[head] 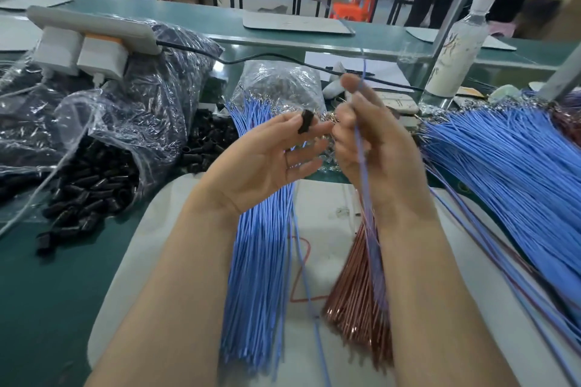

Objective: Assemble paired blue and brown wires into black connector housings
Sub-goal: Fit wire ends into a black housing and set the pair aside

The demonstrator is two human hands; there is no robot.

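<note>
My left hand (276, 160) is raised palm-up and pinches a small black connector housing (305, 121) between thumb and forefinger. Just to its right, my right hand (374, 141) grips a single blue wire (361, 148) that runs up past my fingertips and down over the wrist. Below both hands a bundle of blue wires (257, 276) lies on the white mat (151, 261), and a bundle of brown wires (358, 289) lies beside it under my right forearm.
A clear bag spilling black housings (91, 192) sits at the left. A large fan of blue wires (509, 173) fills the right side. A white power strip (91, 38), a plastic bottle (456, 53) and a metal post stand behind. People stand at far tables.
</note>
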